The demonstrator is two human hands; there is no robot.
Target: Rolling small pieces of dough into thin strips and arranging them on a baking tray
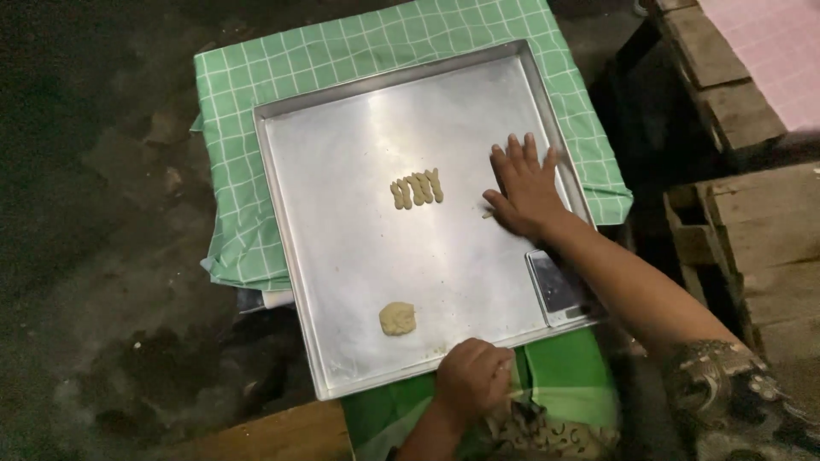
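- Our right hand (525, 183) lies flat on the tray (359, 248), fingers spread and palm down, near the right rim; a thin end of dough (487, 213) peeks out beside the thumb, so we judge that we are rolling a strip under the palm.
- Our left hand (472, 376) is curled into a loose fist at the tray's near edge; we cannot tell whether it holds anything.
- Four shaped twists (417, 189) lie in a short row near the middle of the tray, just left of our right hand but apart from it.
- A flattened lump (397, 318) sits near the front rim, well apart from the twists.
- A phone (559, 290) rests in the near right corner of the tray, just below our right wrist.
- As we judge it, the step in hand calls for an even roll, then room beside the row to lay the strip.
- Open room: most of the tray is bare metal, especially the left half and far end.
- Edges: the raised rim and phone hem in our right hand; the tray overhangs the checked cloth (342, 51) at the front.
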